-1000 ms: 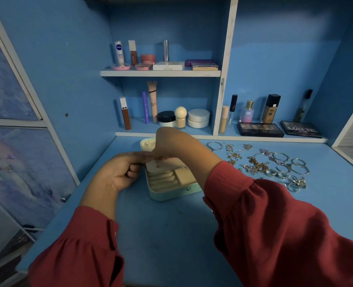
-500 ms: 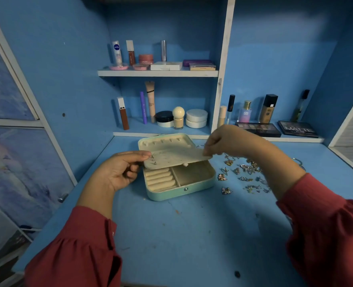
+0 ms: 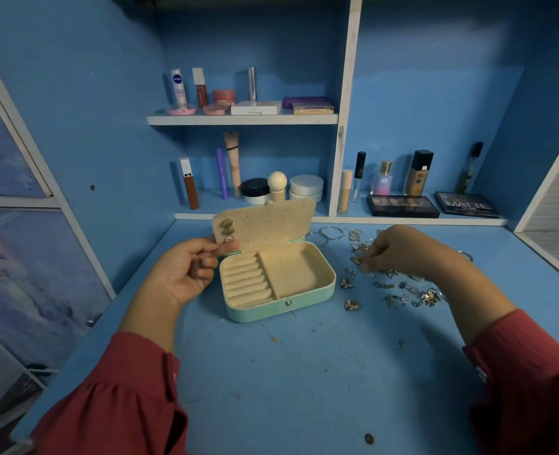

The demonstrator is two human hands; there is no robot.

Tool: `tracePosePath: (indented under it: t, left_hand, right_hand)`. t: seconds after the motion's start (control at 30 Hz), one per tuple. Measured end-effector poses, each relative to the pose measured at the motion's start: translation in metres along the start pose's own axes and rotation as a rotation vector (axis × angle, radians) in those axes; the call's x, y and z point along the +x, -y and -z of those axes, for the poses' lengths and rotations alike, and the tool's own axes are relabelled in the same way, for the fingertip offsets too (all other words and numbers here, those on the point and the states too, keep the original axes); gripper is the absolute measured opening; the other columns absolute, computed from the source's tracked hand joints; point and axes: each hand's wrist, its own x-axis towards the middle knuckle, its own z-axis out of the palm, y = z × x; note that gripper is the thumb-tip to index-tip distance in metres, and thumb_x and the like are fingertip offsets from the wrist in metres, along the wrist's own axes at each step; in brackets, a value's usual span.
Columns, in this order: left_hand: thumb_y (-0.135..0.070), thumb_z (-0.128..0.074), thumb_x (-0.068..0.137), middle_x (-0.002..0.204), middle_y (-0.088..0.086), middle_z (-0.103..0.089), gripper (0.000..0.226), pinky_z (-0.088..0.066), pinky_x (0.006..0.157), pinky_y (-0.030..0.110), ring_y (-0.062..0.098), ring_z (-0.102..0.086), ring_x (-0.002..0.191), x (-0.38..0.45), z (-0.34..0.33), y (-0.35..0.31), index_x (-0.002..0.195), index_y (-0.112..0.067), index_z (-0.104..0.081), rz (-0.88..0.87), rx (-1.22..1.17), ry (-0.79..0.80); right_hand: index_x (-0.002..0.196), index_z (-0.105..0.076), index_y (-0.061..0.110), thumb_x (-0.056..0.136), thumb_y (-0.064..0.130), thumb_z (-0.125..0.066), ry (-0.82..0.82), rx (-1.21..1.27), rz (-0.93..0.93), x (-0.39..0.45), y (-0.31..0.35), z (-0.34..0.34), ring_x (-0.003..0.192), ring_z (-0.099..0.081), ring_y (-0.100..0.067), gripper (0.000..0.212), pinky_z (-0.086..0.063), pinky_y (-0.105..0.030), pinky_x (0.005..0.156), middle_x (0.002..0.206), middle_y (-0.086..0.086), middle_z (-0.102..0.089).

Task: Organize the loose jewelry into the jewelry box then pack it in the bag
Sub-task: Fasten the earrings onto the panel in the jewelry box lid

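Jewelry box [image 3: 279, 284]: mint, open, mid-desk toward the rear edge; ring rolls and tray empty.
Earring panel [image 3: 265, 223]: upright, two earrings [image 3: 227, 228] pinned at its left end.
Left hand [image 3: 186, 270]: pinches the panel's lower left corner, steadying it.
Right hand [image 3: 393, 249]: fingertips closed into the loose jewelry [image 3: 399, 290] right of the box; the piece pinched cannot be made out.
Advice: lift one stud only, keep the panel braced, fill the adjacent hole.

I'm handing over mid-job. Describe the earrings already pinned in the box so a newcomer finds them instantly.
Start at the mint jewelry box open on the blue desk. Look at its raised beige lid panel, dotted with small holes. The earrings hang at the panel's left edge, just above the left hand holding the lid; they are the only pieces on the panel, while all the loose jewelry lies on the desk right of the box.
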Motion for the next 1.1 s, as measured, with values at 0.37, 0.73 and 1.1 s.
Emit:
tracePosePath:
  t: [0.37, 0.73, 1.1]
  left_hand:
    - [-0.006, -0.054, 0.094, 0.07, 0.008, -0.073, 0.008, -0.027, 0.032, 0.012, 0.002, -0.037, 0.036, 0.012, 0.002, 0.005, 0.098, -0.005, -0.061, -0.094, 0.118, -0.141]
    - [-0.003, -0.051, 0.095, 0.055, 0.001, -0.06, 0.014, -0.03, 0.034, 0.014, 0.004, -0.038, 0.037, 0.018, 0.006, 0.008, 0.098, -0.002, -0.064, -0.128, 0.124, -0.15]
    - [0.002, -0.057, 0.09, 0.057, 0.004, -0.06, 0.008, -0.032, 0.035, 0.013, 0.003, -0.042, 0.036, 0.017, 0.006, 0.008, 0.084, 0.0, -0.062, -0.14, 0.101, -0.172]
  right_hand:
    - [0.073, -0.072, 0.026, 0.083, 0.023, -0.073, -0.072, 0.135, 0.117, -0.003, 0.005, 0.002, 0.062, -0.055, -0.013, 0.01, -0.045, -0.025, 0.054, 0.07, 0.007, -0.067]
    - [0.087, -0.072, 0.017, 0.086, 0.013, -0.069, -0.06, 0.331, 0.357, 0.004, 0.091, -0.026, 0.058, -0.057, 0.004, 0.005, -0.044, -0.016, 0.063, 0.07, 0.01, -0.066]
    - [0.093, -0.075, 0.03, 0.085, 0.031, -0.068, -0.139, 0.323, 0.282, 0.042, 0.146, -0.1, 0.1, -0.06, -0.019, 0.011, -0.046, -0.039, 0.091, 0.099, 0.008, -0.071]
